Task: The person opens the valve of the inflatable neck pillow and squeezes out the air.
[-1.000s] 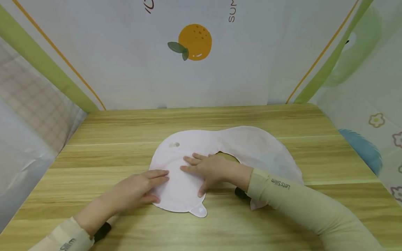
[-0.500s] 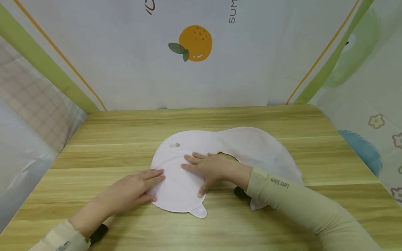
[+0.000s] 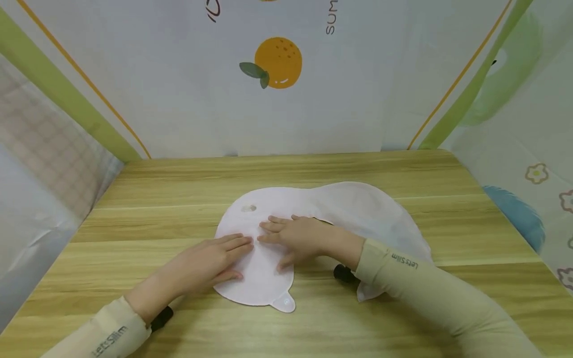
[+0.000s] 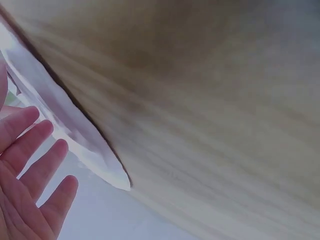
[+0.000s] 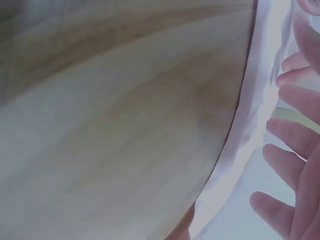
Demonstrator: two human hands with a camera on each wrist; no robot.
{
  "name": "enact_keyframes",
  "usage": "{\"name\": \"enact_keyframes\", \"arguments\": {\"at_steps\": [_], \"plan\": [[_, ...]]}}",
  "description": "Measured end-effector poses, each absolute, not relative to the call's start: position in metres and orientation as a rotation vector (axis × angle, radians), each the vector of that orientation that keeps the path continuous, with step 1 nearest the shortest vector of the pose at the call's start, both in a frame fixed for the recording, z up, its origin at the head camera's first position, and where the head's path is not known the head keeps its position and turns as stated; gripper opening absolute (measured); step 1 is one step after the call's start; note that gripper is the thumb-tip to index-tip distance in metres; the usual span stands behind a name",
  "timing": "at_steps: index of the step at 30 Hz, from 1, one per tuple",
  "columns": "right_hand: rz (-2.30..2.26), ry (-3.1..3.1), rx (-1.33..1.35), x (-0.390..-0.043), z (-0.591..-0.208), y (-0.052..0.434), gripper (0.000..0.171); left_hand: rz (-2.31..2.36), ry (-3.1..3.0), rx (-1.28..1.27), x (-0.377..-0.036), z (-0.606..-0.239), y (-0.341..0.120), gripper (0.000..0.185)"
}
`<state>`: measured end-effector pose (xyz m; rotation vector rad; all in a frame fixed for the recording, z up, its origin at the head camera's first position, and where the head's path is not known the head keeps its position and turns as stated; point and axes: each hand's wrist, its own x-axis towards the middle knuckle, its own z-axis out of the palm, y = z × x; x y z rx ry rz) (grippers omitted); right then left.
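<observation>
A pale pink, U-shaped neck pillow lies flat on the wooden table, looking deflated. Its left arm carries a small clear oval patch like a valve near the top and a tab with a snap button at the lower end. My left hand rests on the left arm's outer side, fingers straight and close together. From the right, my right hand lies over the same arm near the inner curve, fingers spread. In both wrist views, straight fingers show beside the pillow's edge.
The wooden table reaches back to a white cloth backdrop printed with an orange. Printed cloths also hang at the left and right sides. A black piece sits beneath my right wrist, another beneath the left.
My left hand first slides slightly left, then moves right, farther onto the pillow and closer to the right hand. My right thumb shifts slightly inward over the pillow; the pillow stays nearly in place.
</observation>
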<state>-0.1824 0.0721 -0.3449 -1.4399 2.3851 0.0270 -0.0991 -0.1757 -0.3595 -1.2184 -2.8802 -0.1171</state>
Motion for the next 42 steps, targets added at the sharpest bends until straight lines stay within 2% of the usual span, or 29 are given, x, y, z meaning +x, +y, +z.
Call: {"name": "enact_keyframes", "arguments": {"at_steps": [7, 26, 34, 42], "plan": [[0.045, 2.366, -1.422, -0.181, -0.351, 0.072, 0.074, -0.109, -2.906, -1.219, -0.105, -0.362, -0.176, 0.058], [0.019, 2.424, -1.315, -0.185, -0.355, 0.078, 0.089, -0.166, -3.04, -1.052, -0.095, -0.362, -0.2, 0.068], [0.012, 2.432, -1.24, -0.189, -0.354, 0.081, 0.094, -0.167, -3.012, -1.012, -0.089, -0.362, -0.208, 0.067], [-0.008, 2.452, -1.142, -0.195, -0.354, 0.089, 0.09, -0.131, -3.011, -0.997, -0.087, -0.361, -0.213, 0.062]]}}
